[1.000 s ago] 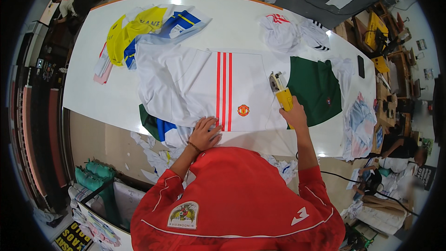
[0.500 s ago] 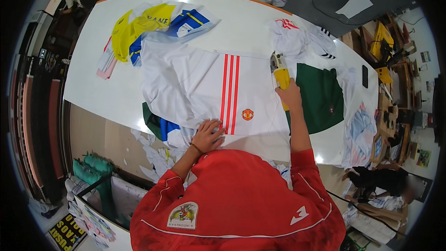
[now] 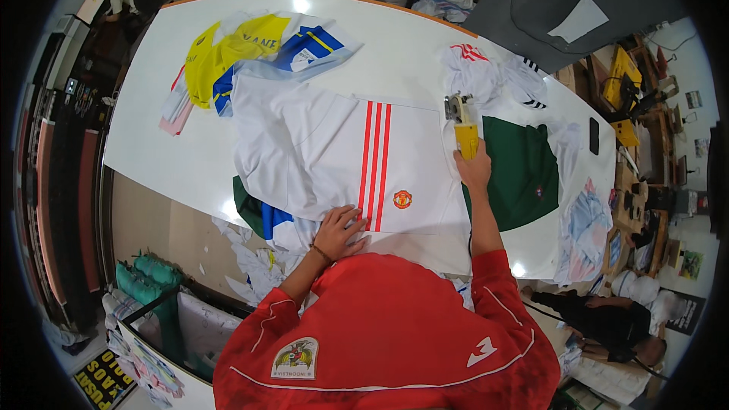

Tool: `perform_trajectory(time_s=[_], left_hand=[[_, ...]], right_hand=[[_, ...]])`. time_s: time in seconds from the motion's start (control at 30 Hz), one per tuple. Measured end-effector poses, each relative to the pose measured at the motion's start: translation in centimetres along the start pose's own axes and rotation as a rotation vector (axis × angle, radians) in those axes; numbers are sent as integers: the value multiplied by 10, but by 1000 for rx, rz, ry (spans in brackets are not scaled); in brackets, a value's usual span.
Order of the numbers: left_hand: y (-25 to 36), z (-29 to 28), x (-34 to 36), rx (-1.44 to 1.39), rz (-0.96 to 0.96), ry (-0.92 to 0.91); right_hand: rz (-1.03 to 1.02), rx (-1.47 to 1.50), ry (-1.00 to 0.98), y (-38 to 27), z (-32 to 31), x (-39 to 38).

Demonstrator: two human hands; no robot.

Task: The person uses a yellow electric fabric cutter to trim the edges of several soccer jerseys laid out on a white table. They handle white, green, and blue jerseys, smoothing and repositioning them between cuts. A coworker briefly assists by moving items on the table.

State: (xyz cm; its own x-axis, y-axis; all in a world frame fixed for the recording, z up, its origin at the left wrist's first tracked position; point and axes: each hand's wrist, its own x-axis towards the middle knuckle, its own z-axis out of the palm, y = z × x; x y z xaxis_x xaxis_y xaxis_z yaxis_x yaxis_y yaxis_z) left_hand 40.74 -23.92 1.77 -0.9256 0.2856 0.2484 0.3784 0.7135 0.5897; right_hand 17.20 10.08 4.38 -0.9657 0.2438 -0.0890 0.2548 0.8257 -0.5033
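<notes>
My right hand (image 3: 474, 171) is closed round a yellow handheld electric fabric cutter (image 3: 467, 139). Its metal head points away from me, just right of the far right corner of a white cloth panel (image 3: 418, 144). Three red stripes and a small red crest mark that panel. My left hand (image 3: 339, 234) lies flat with fingers stretched on the near end of the stripes. Left of the stripes the white garment (image 3: 273, 129) spreads in loose folds. A dark green cloth (image 3: 516, 175) lies to the right, beside my right hand.
Yellow and blue jerseys (image 3: 235, 53) lie bunched at the far left of the white table (image 3: 159, 68). White garments (image 3: 474, 76) sit at the far right, near a black phone (image 3: 594, 135). Cloth scraps (image 3: 254, 266) litter the floor. Another person (image 3: 600, 319) is at the right.
The cutter in my right hand has shifted slightly right, away from the panel's far corner. My left hand stays on the stripes. The whole view has tilted a little.
</notes>
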Motion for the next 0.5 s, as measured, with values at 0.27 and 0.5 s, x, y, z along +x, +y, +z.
perform_trajectory(time_s=[0.27, 0.5], left_hand=[[-14, 32, 83, 86, -82, -128], [12, 85, 191, 205, -47, -353]], right_hand=[[-111, 21, 181, 134, -67, -39], [76, 150, 311, 208, -128, -109]])
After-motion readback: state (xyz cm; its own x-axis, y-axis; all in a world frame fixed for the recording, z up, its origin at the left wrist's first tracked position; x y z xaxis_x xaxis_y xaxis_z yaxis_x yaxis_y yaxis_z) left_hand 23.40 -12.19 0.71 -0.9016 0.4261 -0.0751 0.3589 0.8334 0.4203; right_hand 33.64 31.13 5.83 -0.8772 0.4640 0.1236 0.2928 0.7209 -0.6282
